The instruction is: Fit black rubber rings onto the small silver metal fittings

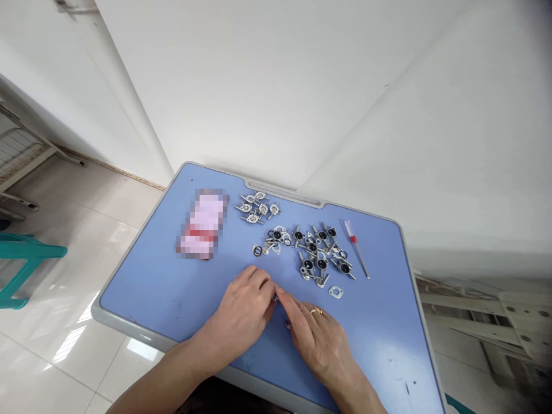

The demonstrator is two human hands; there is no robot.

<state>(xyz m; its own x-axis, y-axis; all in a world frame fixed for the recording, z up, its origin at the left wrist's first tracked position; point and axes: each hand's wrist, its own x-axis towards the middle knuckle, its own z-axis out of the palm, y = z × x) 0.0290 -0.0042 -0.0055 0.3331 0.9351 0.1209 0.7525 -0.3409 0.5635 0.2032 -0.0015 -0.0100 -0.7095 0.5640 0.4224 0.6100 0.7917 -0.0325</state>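
My left hand (241, 307) is curled around a small metal part (274, 298), which shows only as a glint at the fingertips. My right hand (317, 339), wearing a gold ring, reaches in from the lower right, its index fingertip at that part. Both rest on a blue desk top (142, 293). Above them lie loose metal fittings (317, 253) with black centres, and a smaller group (257, 207) sits further back. A flat metal gasket (335, 292) lies right of my right hand. Beyond it is a red-handled screwdriver (354, 247). A blurred pink packet (202, 224) lies at the far left.
The desk's grey rim (284, 187) has a pen groove at the far side, and white walls (241, 86) rise behind it. A teal stool (26, 259) stands on the tiled floor at the left. A pale slatted frame (483, 322) stands at the right.
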